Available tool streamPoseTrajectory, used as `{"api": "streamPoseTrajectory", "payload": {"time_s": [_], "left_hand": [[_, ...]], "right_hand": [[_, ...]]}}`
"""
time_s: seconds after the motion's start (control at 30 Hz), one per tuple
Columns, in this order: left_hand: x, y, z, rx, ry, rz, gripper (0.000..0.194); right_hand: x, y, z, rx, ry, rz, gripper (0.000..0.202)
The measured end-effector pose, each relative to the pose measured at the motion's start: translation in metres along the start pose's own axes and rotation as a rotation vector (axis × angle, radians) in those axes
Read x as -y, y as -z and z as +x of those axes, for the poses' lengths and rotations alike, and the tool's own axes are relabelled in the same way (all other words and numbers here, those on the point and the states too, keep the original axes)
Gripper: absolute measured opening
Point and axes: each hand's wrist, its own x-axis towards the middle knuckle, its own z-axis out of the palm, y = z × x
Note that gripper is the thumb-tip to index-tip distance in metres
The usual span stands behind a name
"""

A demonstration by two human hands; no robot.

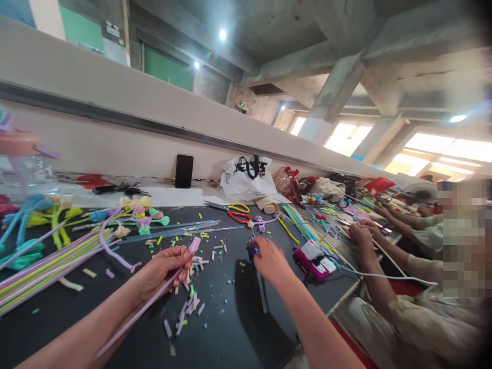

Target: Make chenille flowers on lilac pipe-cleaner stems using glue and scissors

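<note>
Left hand [166, 264] has its fingers pinching a lilac stem [134, 316] over the counter [215, 328], pinkish bit [195, 244] on its tip, so maybe half-done. Right hand [271, 260] grips what's probably a glue gun [252, 251]. Plain stems [57, 266] look unworked; fluffy flowers [144, 222] beyond seem finished.

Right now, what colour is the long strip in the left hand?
The long strip is pale lilac; it shows best in the head view.

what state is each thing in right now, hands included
left hand, closed on purple strip
right hand, closed on dark blue tool
scissors, lying down
black phone, propped upright, dark
white bag, upright
ceiling light, lit
</note>
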Motion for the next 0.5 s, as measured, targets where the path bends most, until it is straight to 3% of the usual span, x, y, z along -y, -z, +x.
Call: {"api": "streamPoseTrajectory", "payload": {"time_s": [0.1, 0.2, 0.4, 0.5], "left_hand": [[0.0, 0.0, 0.001, 0.021, 0.001, -0.008, 0.027], [0.001, 0.002, 0.002, 0.058, 0.01, -0.011, 0.026], [0.0, 0.004, 0.001, 0.065, 0.014, -0.05, 0.024], [0.0, 0.004, 0.001, 0.08, 0.008, -0.098, 0.021]], "right_hand": [[-0.042, -0.004, 0.0, 0.039, -0.087, -0.084, 0.056], [-0.063, -0.013, -0.001, 0.078, -0.058, -0.11, 0.06], [-0.064, -0.018, 0.001, 0.004, -0.02, -0.099, 0.053], [-0.046, -0.014, -0.009, -0.142, 0.074, 0.014, 0.038]]}}
